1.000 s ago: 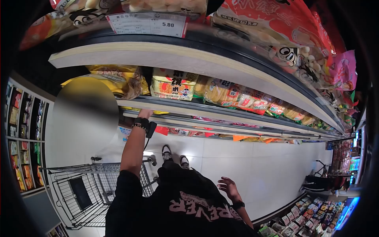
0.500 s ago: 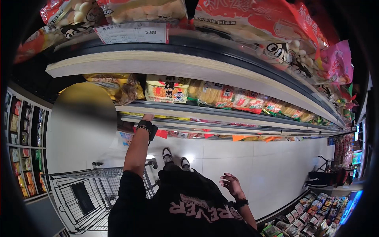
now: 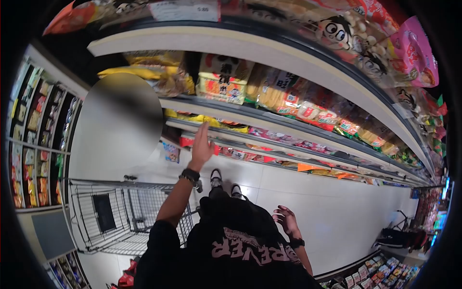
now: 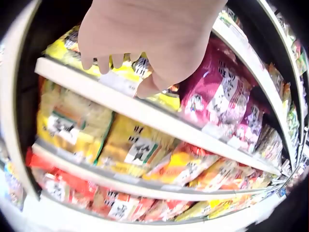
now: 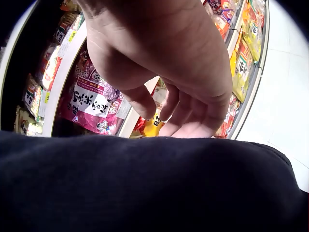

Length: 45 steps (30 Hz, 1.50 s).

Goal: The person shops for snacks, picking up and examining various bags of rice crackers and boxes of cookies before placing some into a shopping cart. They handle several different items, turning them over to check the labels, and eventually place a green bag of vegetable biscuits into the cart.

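1. Currently, the left hand (image 3: 201,149) is held out in front of the shelving, below the level of the boxed snacks, with its fingers extended toward the shelf; no item is seen gripped.
2. In the left wrist view, the fingertips are seen overlapping a row of yellow packets (image 4: 62,52). Whether contact is made cannot be told.
3. The yellow packets are located on a shelf behind a pale front edge (image 4: 87,81), on which a white label (image 4: 118,83) is carried, partly washed out by glare.
4. Just right of the yellow packets on the same shelf, a magenta bag (image 4: 219,89) is placed, printed with white panels.
5. On the next shelf down, larger yellow bags (image 4: 133,145) are stood side by side; below these, red bags (image 4: 63,188) are displayed.
6. The right hand (image 3: 287,221) is held beside the torso, well apart from the shelving. Its fingers are loosely bent and nothing is held.
7. A dark bracelet (image 3: 190,176) is worn on the left wrist.
8. A wire shopping cart (image 3: 130,212) is parked on the pale floor (image 3: 308,202), to the left of the person.
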{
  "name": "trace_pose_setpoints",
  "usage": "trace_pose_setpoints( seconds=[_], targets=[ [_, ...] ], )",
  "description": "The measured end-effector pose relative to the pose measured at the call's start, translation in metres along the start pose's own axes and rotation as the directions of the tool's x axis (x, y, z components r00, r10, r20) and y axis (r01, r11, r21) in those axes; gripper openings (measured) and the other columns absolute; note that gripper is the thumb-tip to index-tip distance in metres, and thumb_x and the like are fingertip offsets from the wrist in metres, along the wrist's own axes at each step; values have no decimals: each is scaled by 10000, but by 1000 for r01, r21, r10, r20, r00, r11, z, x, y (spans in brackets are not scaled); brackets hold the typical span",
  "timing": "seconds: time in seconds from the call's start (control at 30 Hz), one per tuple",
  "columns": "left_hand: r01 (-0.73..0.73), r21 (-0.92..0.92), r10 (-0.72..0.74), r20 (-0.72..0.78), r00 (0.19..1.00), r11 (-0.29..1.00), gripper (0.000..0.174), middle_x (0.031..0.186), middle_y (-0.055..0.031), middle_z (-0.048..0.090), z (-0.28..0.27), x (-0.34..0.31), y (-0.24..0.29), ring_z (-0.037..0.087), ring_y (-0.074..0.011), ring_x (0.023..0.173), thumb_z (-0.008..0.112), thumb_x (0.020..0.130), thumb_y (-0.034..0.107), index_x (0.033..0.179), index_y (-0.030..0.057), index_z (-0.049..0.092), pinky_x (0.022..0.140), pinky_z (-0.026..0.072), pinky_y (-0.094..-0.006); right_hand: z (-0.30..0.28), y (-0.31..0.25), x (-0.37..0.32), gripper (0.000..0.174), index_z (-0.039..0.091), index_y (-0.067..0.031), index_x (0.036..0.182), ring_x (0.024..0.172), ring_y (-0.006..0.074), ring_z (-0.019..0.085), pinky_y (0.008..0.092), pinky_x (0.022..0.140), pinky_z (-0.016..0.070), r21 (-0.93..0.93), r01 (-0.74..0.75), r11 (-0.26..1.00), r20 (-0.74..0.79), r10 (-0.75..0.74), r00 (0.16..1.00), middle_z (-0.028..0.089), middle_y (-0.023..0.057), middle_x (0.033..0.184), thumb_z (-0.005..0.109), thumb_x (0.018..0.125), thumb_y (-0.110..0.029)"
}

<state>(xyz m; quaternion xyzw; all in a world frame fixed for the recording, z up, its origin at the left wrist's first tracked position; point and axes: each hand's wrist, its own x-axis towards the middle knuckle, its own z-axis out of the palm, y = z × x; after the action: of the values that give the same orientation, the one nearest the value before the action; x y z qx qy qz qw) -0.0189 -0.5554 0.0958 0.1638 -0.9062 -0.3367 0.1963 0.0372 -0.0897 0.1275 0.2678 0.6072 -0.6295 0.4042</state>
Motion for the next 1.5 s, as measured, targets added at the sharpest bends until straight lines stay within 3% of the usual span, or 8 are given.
trace_pose_setpoints(
  seconds=[0.1, 0.23, 0.33, 0.53, 0.97, 1.2, 1.43, 1.5],
  targets=[
    [2, 142, -7, 38, 999, 990, 811, 1431, -202, 400, -16, -101, -3, 358, -385, 1348, 685, 676, 33, 1424, 27, 374, 1109, 288, -521, -5, -1, 8, 413, 491, 9, 1289, 866, 233, 652, 336, 790, 523, -67, -17, 998, 31, 19, 999, 643, 109, 1038, 555, 916, -157],
    [535, 527, -576, -101, 811, 660, 706, 1530, -173, 283, -39, -249, -10, 256, -359, 1426, 594, 759, 8, 1430, 65, 383, 1130, 187, -623, -15, -6, 19, 414, 497, 6, 1286, 868, 235, 653, 342, 794, 524, -132, -47, 990, 85, 59, 995, 645, 115, 1037, 556, 907, -150],
    [364, 690, -506, 3, 863, 626, 679, 1538, -171, 296, -59, -321, -11, 300, -354, 1413, 552, 781, -33, 1433, 70, 393, 1128, 254, -561, -24, -5, 37, 403, 523, -4, 1264, 850, 225, 670, 318, 770, 518, -241, -37, 970, 129, 70, 989, 662, 109, 1022, 556, 891, -153],
    [640, 371, -626, -175, 760, 673, 705, 1446, -149, 438, -61, -381, -9, 543, -367, 1206, 496, 795, -106, 1382, 284, 497, 911, 521, -434, -27, -37, 38, 404, 541, -14, 1252, 835, 213, 673, 305, 756, 515, -446, 70, 892, 207, 27, 978, 674, 94, 996, 573, 896, -203],
    [582, 393, -594, -106, 798, 712, 657, 1298, -67, 538, -139, -462, -42, 645, -268, 977, 558, 769, -13, 1351, 288, 515, 671, 579, -395, 69, -12, 35, 433, 527, -19, 1288, 888, 227, 690, 334, 776, 534, -721, 197, 665, 376, 137, 916, 686, 108, 1032, 578, 915, -233],
    [616, 267, -618, -85, 781, 742, 582, 1298, -87, 538, -200, -499, -97, 635, -309, 1010, 611, 762, 70, 1310, 243, 515, 738, 564, -420, 175, 28, 74, 328, 627, -46, 1173, 812, 183, 701, 321, 729, 544, -843, 537, -29, 536, 53, 843, 717, 108, 946, 643, 883, -199],
    [860, 82, -830, -232, 508, 503, 367, 1070, -82, 662, -247, -510, -164, 652, -310, 957, 678, 778, 195, 1134, 135, 610, 811, 535, -426, 330, 55, 65, 258, 627, -14, 1116, 793, 153, 662, 292, 742, 529, -791, 612, -22, 581, 291, 761, 666, 60, 893, 642, 895, -146],
    [906, 91, -884, -199, 423, 413, 279, 1010, -85, 680, -260, -513, -177, 660, -307, 932, 685, 777, 207, 1048, 142, 675, 796, 541, -430, 363, 62, 72, 282, 620, -23, 1135, 820, 160, 650, 296, 751, 516, -649, 731, -211, 644, 359, 676, 650, 53, 878, 637, 897, -174]
  ],
)
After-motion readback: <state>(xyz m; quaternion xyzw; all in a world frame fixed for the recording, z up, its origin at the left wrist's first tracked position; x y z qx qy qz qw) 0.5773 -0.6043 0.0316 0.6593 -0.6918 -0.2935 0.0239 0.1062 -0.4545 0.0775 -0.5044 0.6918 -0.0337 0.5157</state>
